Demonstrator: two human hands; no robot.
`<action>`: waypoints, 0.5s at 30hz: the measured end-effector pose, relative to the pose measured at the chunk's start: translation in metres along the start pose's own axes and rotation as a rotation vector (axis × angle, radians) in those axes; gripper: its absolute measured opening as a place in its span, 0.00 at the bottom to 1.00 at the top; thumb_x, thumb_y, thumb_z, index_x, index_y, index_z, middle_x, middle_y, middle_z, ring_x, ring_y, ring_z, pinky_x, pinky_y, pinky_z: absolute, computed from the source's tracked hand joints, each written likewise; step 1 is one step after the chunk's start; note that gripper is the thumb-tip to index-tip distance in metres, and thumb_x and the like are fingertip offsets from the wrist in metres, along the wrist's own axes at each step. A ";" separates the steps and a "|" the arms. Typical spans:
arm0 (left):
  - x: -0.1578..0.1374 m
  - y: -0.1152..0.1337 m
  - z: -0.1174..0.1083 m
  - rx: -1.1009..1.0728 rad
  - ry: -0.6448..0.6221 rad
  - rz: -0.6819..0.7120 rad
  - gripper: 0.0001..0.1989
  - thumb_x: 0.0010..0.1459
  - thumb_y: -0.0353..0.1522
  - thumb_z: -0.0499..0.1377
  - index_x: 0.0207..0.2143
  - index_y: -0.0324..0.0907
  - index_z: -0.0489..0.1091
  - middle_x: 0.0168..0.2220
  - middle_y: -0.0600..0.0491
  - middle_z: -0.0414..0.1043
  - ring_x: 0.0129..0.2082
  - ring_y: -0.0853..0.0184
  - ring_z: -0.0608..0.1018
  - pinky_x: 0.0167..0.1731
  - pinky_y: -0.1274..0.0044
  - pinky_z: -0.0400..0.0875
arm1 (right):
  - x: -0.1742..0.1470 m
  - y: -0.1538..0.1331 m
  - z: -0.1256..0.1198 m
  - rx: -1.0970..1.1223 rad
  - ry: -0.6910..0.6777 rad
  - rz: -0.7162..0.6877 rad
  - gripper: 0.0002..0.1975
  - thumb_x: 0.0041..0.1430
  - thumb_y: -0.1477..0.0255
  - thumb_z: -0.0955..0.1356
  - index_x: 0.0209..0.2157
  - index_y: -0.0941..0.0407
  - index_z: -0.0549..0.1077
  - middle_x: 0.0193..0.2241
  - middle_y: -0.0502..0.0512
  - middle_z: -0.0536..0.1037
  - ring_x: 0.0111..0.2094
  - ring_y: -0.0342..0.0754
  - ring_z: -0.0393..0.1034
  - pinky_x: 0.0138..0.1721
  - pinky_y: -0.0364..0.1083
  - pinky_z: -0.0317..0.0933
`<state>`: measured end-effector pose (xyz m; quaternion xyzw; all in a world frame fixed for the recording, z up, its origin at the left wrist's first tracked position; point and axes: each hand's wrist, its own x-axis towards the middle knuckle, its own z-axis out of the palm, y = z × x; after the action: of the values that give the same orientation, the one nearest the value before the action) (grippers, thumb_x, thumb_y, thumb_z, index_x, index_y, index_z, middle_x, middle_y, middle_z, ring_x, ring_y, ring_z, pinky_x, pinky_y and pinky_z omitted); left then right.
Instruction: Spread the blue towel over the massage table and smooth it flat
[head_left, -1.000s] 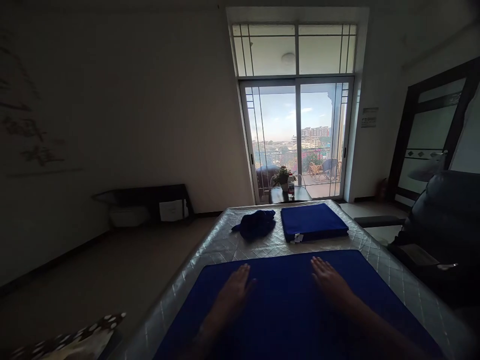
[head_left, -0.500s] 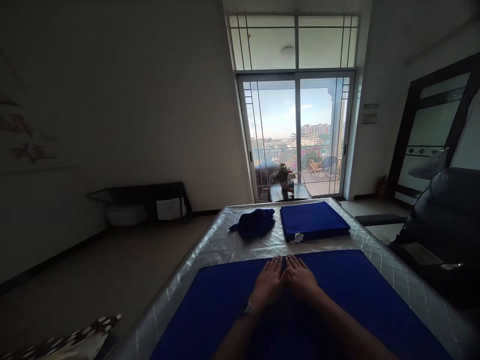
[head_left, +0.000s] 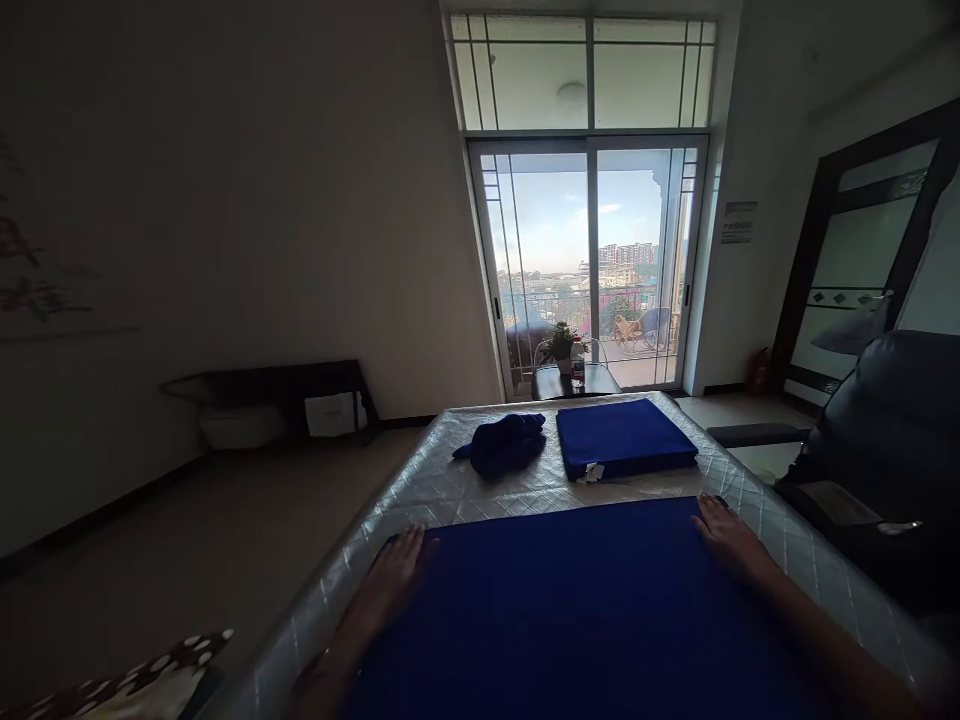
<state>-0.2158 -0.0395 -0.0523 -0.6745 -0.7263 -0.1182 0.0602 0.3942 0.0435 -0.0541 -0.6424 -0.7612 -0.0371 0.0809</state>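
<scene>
A dark blue cloth lies spread flat on a table with a silvery quilted cover. Over the cloth's far left corner lies my left hand, open, its fingers stretched forward. My right hand rests open at the far right corner, fingers extended and palm down. Beyond the cloth's far edge sit a folded stack of blue fabric with a white tag and, left of it, a crumpled dark blue cloth. Neither of the two is touched by my hands.
A small dark table with a potted plant and a bottle stands before the sliding glass door. On the right is a black chair. A low dark bench lines the left wall, and polka-dot fabric shows at lower left.
My hands have moved apart from the middle of the cloth's far edge, the left one out to the left corner and the right one to the right corner.
</scene>
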 end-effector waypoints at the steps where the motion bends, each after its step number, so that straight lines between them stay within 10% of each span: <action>1: 0.000 0.000 -0.001 -0.006 -0.050 -0.018 0.32 0.67 0.42 0.41 0.66 0.33 0.57 0.68 0.41 0.56 0.69 0.57 0.59 0.67 0.62 0.54 | 0.000 0.001 0.001 0.003 0.010 0.004 0.31 0.70 0.63 0.51 0.66 0.65 0.58 0.68 0.70 0.56 0.70 0.51 0.44 0.67 0.50 0.40; 15: 0.002 -0.023 0.012 -0.066 -0.112 -0.138 0.39 0.67 0.48 0.37 0.68 0.28 0.49 0.71 0.37 0.47 0.71 0.54 0.52 0.69 0.59 0.47 | 0.001 0.007 -0.002 0.027 -0.033 0.089 0.33 0.70 0.61 0.50 0.68 0.68 0.52 0.69 0.69 0.52 0.71 0.49 0.41 0.68 0.49 0.39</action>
<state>-0.2383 -0.0355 -0.0657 -0.6301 -0.7689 -0.1082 -0.0110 0.4008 0.0453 -0.0528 -0.6749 -0.7336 -0.0126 0.0784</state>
